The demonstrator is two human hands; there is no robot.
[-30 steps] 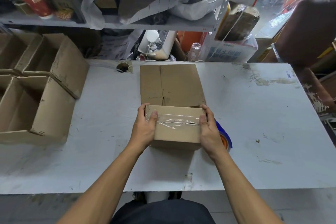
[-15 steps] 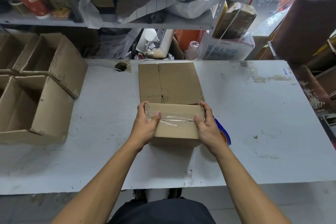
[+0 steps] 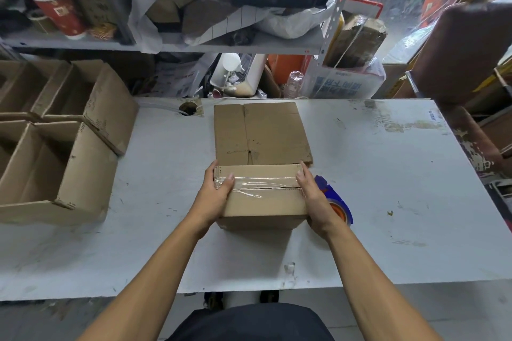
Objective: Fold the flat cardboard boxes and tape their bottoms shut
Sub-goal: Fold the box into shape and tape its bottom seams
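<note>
1. While the folded box (image 3: 261, 196) sat bottom-up near the middle of the white table (image 3: 388, 202), a strip of clear tape (image 3: 266, 184) ran across its seam from side to side.
2. At the far edge of that box lay a flat cardboard sheet (image 3: 260, 133), touching it and reaching toward the table's back edge.
3. To the right, bare tabletop ran wide out to the chipped right edge; only a blue tape dispenser (image 3: 336, 202) sat there, tucked just behind the right wrist.
4. To the left, bare table lay between the box and 2 open cartons (image 3: 63, 163) crowding the left edge.
5. Toward the person, a broad bare band ran to the near edge.
6. And the left hand (image 3: 214, 195) clamped the box's left side, thumb pressed flat on the tape, fingers wrapped round the far corner.
7. Over on the other side, the right hand (image 3: 311, 196) gripped the right side, thumb on top at the tape's end, fingers down the side wall.
8. Both forearms angled inward from the bottom of the view, wrists level with the box top.
</note>
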